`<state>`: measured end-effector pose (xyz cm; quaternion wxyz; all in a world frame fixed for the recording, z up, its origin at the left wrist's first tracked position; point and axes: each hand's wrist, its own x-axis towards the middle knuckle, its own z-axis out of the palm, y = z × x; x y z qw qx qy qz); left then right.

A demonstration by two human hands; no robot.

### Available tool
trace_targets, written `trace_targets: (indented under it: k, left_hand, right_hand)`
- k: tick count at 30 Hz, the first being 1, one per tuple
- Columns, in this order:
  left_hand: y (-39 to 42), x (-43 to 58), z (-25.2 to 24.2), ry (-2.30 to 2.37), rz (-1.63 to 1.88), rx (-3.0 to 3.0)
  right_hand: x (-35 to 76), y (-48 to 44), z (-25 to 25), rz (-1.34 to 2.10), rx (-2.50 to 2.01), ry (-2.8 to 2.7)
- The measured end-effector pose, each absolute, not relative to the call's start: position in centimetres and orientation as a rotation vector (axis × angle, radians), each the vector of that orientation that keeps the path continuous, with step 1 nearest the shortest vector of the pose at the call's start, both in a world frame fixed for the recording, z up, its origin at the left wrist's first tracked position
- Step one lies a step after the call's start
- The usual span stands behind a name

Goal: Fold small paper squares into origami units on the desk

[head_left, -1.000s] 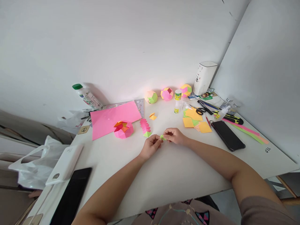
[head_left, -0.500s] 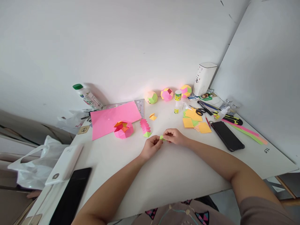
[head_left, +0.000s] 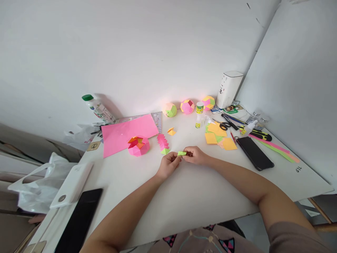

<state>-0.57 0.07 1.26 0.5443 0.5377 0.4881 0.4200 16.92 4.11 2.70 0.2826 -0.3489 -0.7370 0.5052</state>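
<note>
While both hands meet over the middle of the white table (head_left: 200,196), we note a small folded piece of green paper (head_left: 181,153) pinched between them, just above the tabletop. The left hand (head_left: 168,165) closes its fingertips on the piece's left end; the right hand (head_left: 195,155) closes thumb and forefinger on its right end. Both hands are therefore shut on the same piece, and no other finger contact can be made out at this size.

Handling, as we judge it: the piece is very light, thin and easily creased. Folded layers give it a little stiffness along the creases, but a hard pinch would crush them. We judge the ends, where the fingertips already sit, the best places to hold it, leaving the middle free. It is not slippery; dry paper grips skin well.

Nearby: a row of pink folded units (head_left: 163,142) just beyond the left hand, a pink paper bowl form (head_left: 138,146) farther left on a pink sheet (head_left: 123,133), loose orange and green squares (head_left: 219,135), and a black phone (head_left: 255,153) to the right.
</note>
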Motion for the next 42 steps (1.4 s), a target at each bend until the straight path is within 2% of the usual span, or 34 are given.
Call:
trace_targets:
  k: [10, 17, 22, 42]
  left_hand:
    - [0.0, -0.4, 1.4, 1.164, 1.001, 1.228]
    - [0.6, -0.9, 1.7, 1.119, 1.184, 1.081]
    - [0.4, -0.8, 1.7, 1.096, 1.089, 1.173]
    - [0.4, -0.9, 1.6, 1.043, 1.05, 1.15]
  right_hand:
    - [16.8, 3.9, 2.7, 1.419, -0.95, -1.903]
    - [17.3, 4.4, 2.3, 1.545, -0.915, -1.714]
    - [17.1, 4.5, 2.3, 1.612, -0.816, -1.67]
    - [16.8, 4.4, 1.9, 1.409, -0.719, -1.835]
